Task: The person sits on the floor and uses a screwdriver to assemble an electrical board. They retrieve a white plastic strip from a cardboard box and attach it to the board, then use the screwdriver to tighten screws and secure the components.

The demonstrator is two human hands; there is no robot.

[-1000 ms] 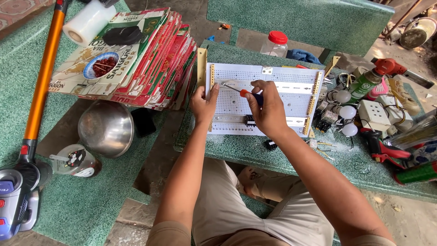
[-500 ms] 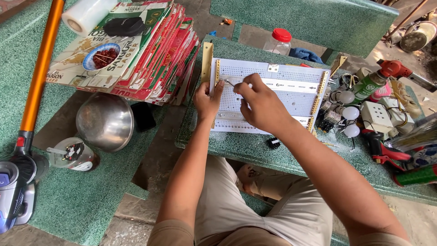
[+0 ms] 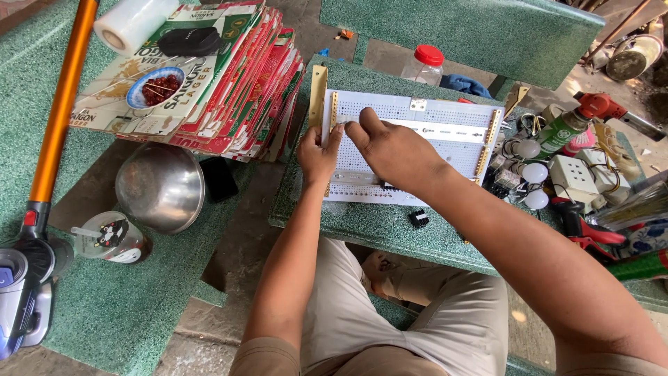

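The white perforated plastic board (image 3: 410,143) looks matt on the rough green speckled stone table (image 3: 369,223), beside a glossy round steel bowl (image 3: 160,186) and stacked printed cardboard sheets (image 3: 229,90).

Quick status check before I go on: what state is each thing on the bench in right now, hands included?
Left hand: pressed on the panel's left edge.
Right hand: fingertips pinched at the panel's upper left; anything held is hidden.
White perforated panel: lying flat.
Jar: upright, red lid on.
Steel bowl: upright.
White bulbs: unlit, lying loose.
Plastic cup: lidded, straw in.
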